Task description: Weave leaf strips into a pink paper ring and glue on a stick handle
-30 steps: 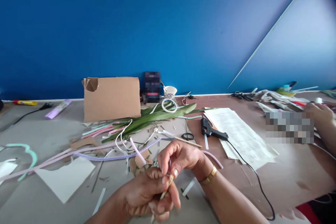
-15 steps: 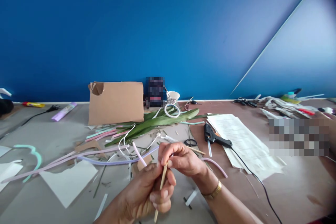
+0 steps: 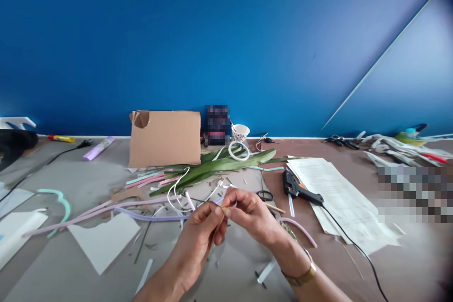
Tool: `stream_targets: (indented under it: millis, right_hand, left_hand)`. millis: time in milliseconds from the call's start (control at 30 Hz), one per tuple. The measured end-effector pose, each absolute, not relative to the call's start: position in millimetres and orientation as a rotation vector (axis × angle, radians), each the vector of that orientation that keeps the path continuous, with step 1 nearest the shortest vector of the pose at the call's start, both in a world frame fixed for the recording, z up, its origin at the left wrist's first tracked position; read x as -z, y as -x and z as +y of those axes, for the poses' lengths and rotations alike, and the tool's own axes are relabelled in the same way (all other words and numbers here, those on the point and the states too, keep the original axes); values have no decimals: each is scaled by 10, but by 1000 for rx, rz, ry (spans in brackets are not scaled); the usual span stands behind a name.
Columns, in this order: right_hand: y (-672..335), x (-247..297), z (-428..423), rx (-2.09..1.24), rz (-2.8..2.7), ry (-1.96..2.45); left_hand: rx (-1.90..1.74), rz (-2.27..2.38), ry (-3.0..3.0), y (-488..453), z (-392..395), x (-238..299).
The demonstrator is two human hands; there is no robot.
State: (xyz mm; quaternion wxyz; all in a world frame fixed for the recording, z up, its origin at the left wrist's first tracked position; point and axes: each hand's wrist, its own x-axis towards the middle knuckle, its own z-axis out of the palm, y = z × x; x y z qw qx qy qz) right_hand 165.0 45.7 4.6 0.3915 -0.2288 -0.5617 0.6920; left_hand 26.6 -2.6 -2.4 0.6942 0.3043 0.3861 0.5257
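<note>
My left hand (image 3: 203,229) is closed round a thin, pale wooden stick (image 3: 211,244), most of which its fingers hide. With thumb and forefinger, my right hand (image 3: 249,212) pinches at the stick's upper end, so both sets of fingertips meet there. Whether anything small sits at that tip cannot be made out. Just beyond the hands lie purple foam-like strips (image 3: 152,217), a looped white cord (image 3: 170,193) and long green leaves (image 3: 219,165).
A black glue gun (image 3: 300,191) lies right of my hands beside printed sheets (image 3: 329,184), its cable trailing toward me. Cardboard (image 3: 166,139) leans at the back, near a patterned cup (image 3: 240,131). Cut white paper (image 3: 106,240) is at left. Scissors (image 3: 265,195) lie among scraps.
My left hand has turned, its fingers now covering most of the stick that showed clearly before. The fingertips remain together at its top. The view has shifted slightly left.
</note>
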Motion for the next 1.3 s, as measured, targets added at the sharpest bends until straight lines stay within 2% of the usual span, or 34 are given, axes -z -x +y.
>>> stream_targets:
  millis: [333, 767, 967, 1300]
  right_hand:
    - [-1747, 4, 524, -2080, -1241, 439]
    - [-1827, -104, 571, -2154, -1306, 603]
    - [-1821, -134, 592, -1917, -1368, 965]
    - [-1833, -143, 615, -1360, -1399, 1136]
  left_hand:
    - [-972, 658, -567, -227, -50, -12]
    - [-820, 805, -806, -130, -38, -36]
    - [-672, 1044, -1064, -225, -32, -14]
    - [-917, 979, -937, -190, -1, 18]
